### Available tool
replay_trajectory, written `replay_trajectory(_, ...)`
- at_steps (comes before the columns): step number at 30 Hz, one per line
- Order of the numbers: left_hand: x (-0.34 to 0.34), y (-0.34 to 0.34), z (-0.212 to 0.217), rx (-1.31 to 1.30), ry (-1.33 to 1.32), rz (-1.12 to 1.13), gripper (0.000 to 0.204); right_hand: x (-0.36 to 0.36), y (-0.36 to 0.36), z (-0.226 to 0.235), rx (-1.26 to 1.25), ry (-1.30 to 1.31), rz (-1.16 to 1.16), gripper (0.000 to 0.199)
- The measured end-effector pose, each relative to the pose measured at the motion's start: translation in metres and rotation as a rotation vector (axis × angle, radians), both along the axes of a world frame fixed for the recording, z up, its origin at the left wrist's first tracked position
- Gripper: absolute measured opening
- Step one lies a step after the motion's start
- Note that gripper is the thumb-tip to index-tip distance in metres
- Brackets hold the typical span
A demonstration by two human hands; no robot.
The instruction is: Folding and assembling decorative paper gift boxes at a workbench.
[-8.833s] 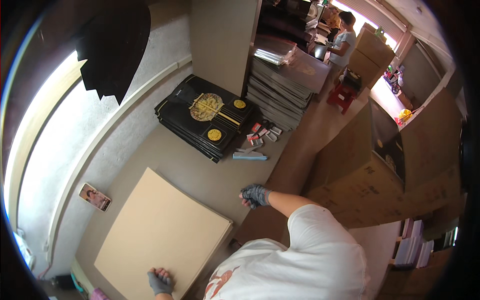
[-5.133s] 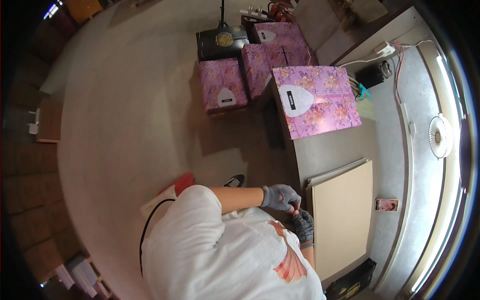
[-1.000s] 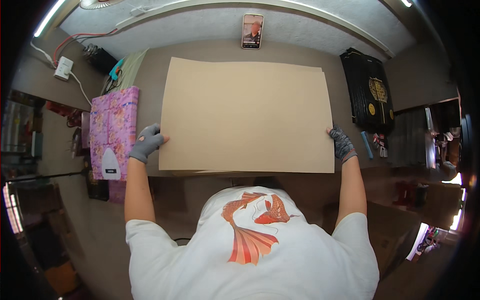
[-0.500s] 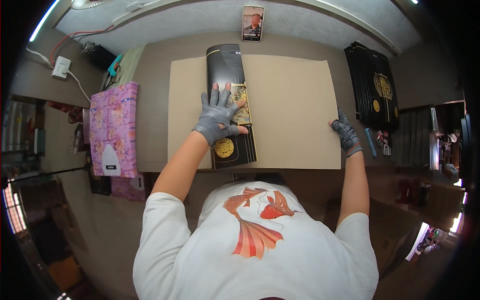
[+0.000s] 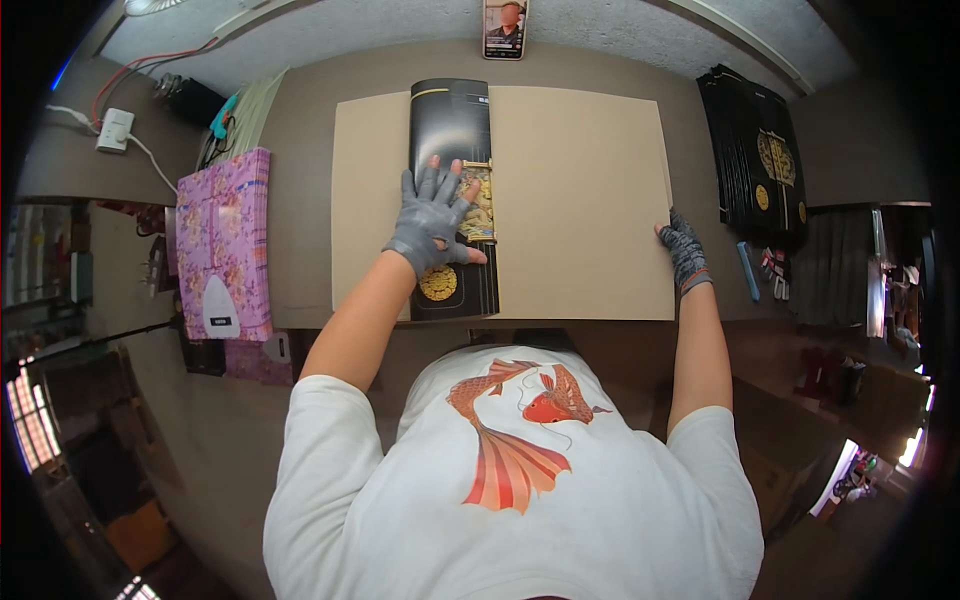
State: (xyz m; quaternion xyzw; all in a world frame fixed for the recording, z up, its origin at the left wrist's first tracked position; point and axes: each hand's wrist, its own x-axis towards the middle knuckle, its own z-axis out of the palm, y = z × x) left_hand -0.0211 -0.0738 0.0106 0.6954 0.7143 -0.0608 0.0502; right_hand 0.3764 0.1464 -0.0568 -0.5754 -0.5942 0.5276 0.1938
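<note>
My left hand (image 5: 430,222), in a grey fingerless glove, lies with spread fingers on a glossy black printed paper strip (image 5: 450,120). Gold patterns mark the strip, and its left side looks like a rounded fold. Beneath it is a large brown cardboard-like sheet (image 5: 580,200); whether strip and sheet are one piece I cannot tell. At the sheet's right edge is my right hand (image 5: 685,252), in a dark patterned fingerless glove. Its thumb rests on top and its fingers close along the edge, their tips partly hidden.
Purple floral folded packaging (image 5: 225,240) lies to the left, near a white power socket (image 5: 115,130). A stack of black-and-gold printed packages (image 5: 755,155) sits at the right, beyond a blue stick-like tool (image 5: 748,270). A phone (image 5: 506,28) stands at the back.
The view has shifted slightly. The lower right edge of the black strip has moved a little left, and the strip now lies straighter. Both hands keep nearly the same places on the paper.
</note>
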Motion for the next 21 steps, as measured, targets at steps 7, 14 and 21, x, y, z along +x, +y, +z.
replay_trajectory(7,-0.002,0.015,0.008,-0.015,-0.119,0.037,0.106,-0.01,-0.007,0.017,-0.05,-0.037,-0.005,0.061)
replay_trajectory(14,0.002,0.015,0.025,-0.155,0.025,-0.042,0.13,-0.004,-0.001,0.005,0.008,-0.045,-0.033,0.064)
replay_trajectory(21,-0.001,0.009,0.01,-0.15,0.024,-0.078,0.137,0.001,0.007,-0.001,-0.025,-0.065,-0.003,0.064)
